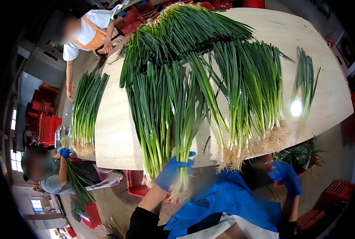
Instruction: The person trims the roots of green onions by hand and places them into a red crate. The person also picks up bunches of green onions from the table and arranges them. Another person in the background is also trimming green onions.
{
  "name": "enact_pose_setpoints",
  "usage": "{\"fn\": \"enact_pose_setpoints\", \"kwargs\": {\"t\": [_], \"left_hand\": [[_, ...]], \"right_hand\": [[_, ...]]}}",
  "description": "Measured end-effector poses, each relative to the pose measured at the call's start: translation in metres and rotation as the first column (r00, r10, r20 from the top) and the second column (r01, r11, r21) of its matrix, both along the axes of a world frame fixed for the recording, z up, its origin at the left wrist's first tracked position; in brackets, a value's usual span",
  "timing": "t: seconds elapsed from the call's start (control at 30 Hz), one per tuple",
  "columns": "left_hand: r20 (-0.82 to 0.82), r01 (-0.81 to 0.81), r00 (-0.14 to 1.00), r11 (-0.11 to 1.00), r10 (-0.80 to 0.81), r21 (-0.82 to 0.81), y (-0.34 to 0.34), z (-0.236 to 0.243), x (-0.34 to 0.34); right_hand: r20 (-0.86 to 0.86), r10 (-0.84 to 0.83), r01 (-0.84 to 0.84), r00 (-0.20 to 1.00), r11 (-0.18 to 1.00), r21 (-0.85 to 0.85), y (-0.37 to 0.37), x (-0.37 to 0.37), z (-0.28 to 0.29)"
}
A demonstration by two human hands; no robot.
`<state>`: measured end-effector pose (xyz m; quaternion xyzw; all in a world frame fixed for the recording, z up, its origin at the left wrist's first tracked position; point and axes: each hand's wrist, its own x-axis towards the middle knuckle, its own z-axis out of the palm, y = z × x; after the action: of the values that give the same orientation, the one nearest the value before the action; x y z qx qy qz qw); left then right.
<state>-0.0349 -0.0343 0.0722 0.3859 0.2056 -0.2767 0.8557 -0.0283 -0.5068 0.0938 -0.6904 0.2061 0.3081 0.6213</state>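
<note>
My left hand (pixel 167 174), in a blue glove, is wrapped round the white lower stalks of a bunch of spring onions (pixel 184 119) at the table's near edge. Their leaves point away from me and the pale roots hang below the glove. Close beside it on the left lies another bunch of spring onions (pixel 151 131), roots toward me. My right hand (pixel 286 178), also gloved in blue, is off the table at the right, apart from the onions. Motion smears its fingers, so I cannot see whether anything is in them.
A large heap of spring onions (pixel 185 30) covers the far side of the pale wooden table (pixel 113 135). A rooted row (pixel 253 87) lies right of centre, with a knife (pixel 288 57) and a few stalks (pixel 306 75) beyond. Two co-workers (pixel 91 34) are at the left; red crates (pixel 50 129) stand around.
</note>
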Motion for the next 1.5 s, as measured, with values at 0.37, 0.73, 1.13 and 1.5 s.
{"fn": "enact_pose_setpoints", "kwargs": {"t": [0.37, 0.73, 1.13, 1.5], "left_hand": [[-0.114, 0.030, 0.993, 0.976, -0.005, 0.214, 0.030, 0.021, -0.122], [-0.075, -0.175, 0.980, 0.976, 0.186, 0.129, 0.042, 0.032, -0.176], [0.154, -0.254, 0.963, 0.941, 0.223, 0.223, 0.098, 0.071, -0.081], [0.185, -0.379, 0.923, 0.716, 0.337, 0.586, 0.103, -0.035, 0.015]], "right_hand": [[-0.147, 0.485, -0.192, 0.862, 0.581, 0.791, 0.302, 0.097, -0.058], [-0.004, 0.465, -0.307, 0.885, 0.592, 0.745, 0.372, 0.107, -0.008], [0.351, 0.413, -0.539, 0.840, 0.557, 0.632, 0.436, 0.197, 0.089], [0.741, 0.374, 0.122, 0.558, 0.846, -0.519, 0.240, 0.159, -0.072]]}}
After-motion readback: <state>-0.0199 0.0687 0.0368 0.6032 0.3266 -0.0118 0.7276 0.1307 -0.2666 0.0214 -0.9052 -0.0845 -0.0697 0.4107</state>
